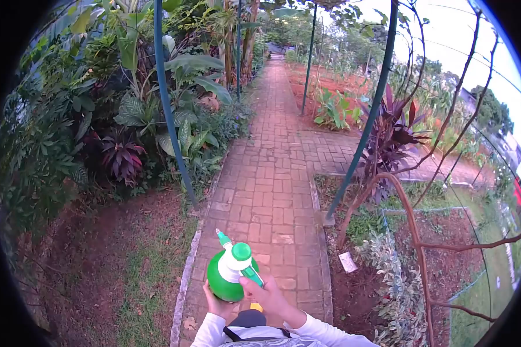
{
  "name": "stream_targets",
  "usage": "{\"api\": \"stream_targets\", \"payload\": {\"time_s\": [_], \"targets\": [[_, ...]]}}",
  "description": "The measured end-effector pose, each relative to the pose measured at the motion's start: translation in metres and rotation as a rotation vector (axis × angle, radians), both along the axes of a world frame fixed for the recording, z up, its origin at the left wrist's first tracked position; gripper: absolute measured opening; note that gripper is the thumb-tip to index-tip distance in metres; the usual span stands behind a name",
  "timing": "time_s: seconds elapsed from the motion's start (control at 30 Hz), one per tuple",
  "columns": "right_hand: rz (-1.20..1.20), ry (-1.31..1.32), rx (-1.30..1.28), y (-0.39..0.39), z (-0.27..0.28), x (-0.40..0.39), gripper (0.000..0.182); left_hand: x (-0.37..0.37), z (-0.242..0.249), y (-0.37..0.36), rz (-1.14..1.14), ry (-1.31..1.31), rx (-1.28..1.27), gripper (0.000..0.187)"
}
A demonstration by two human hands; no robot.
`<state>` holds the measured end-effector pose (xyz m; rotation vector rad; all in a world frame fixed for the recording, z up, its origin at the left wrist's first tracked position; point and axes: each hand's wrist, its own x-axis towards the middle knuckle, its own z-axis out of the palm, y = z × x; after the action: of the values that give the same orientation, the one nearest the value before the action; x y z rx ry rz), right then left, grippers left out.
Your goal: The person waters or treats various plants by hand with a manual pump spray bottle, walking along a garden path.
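Observation:
A green and white pump spray bottle (218, 277) is held in front of my body, its nozzle pointing forward and a little left. My left hand (217, 302) cups the round green body from below and the left side. Around the green handle at the right of the white top, my right hand (266, 296) is closed, with the thumb lying near the trigger. The undersides of the fingers are partly hidden by the bottle.
A brick path (266, 191) runs straight ahead, with a branch to the right. Green metal posts (171, 115) flank it. Dense plants (121, 156) grow at left. A bare vine branch (414, 231) arches at right, near a pale flat piece (348, 262) on the soil.

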<state>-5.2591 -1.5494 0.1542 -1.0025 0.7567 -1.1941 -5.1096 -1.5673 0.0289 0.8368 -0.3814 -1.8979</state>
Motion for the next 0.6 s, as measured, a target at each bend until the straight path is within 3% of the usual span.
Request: {"api": "stream_targets", "payload": {"time_s": [0.17,0.43,0.6], "targets": [[-0.11,0.049,0.03,-0.105,0.028,-0.037,0.033,-0.035,0.008,-0.126,-0.074,-0.006,-0.015,0.079],[-0.241,-0.02,0.003,-0.26,0.018,-0.112,0.033,-0.119,0.026,-0.294,-0.126,-0.063,-0.019,0.075],[-0.213,0.021,0.034,-0.372,0.009,-0.165,0.034,-0.167,-0.009,-0.405,-0.138,0.019,-0.024,0.078]]}}
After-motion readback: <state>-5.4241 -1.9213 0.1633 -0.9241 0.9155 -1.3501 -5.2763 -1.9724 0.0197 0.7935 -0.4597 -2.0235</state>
